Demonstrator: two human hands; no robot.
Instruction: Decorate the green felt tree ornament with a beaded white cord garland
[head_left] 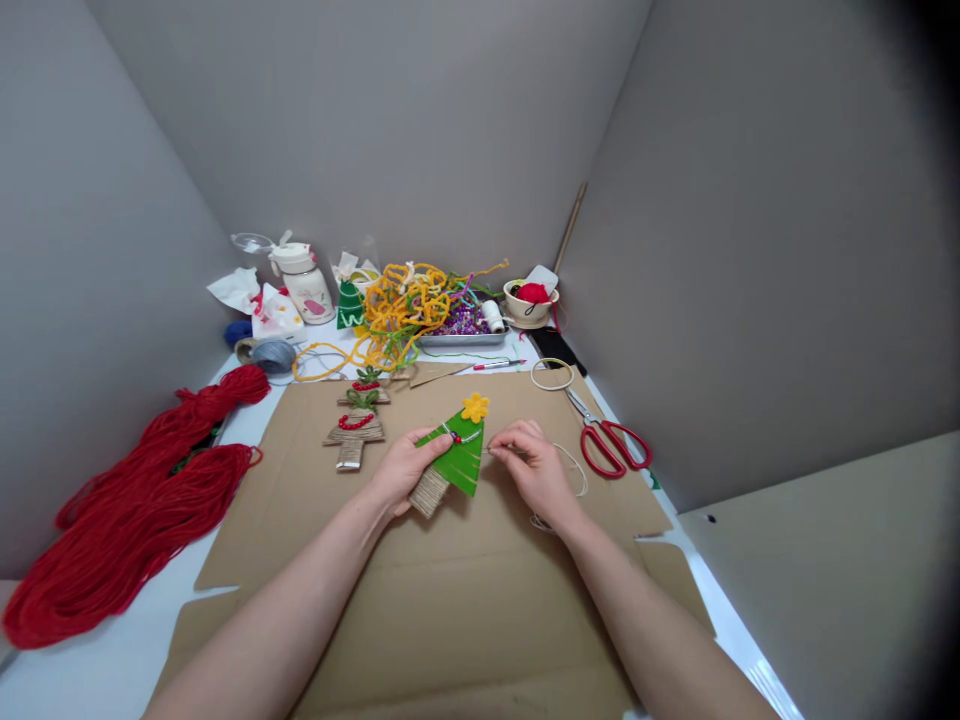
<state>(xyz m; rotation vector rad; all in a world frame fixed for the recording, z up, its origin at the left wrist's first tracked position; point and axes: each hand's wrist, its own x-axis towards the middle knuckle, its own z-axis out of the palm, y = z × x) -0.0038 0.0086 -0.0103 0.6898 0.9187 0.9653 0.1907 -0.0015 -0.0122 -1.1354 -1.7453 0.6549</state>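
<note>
My left hand (411,465) is closed on a green Christmas tree ornament (459,465), its thumb pressed over the front. The ornament is tilted, with a yellow flower (475,408) at its tip, a twine-wrapped trunk (429,494) at the bottom, and a pale strand with small red and dark beads across it. Just right of the ornament, my right hand (534,470) pinches a thin white string at its fingertips; any needle there is too small to tell. Loops of white string (581,478) trail beside and below that hand.
Twine-wrapped tree ornaments (355,432) lie on the cardboard (450,610). Red-handled scissors (604,448) and a ring (552,374) are at right, red yarn (142,530) at left. Behind stand yellow yarn (409,305), a bead tray (465,340), a bowl (529,305) and a bottle (309,292).
</note>
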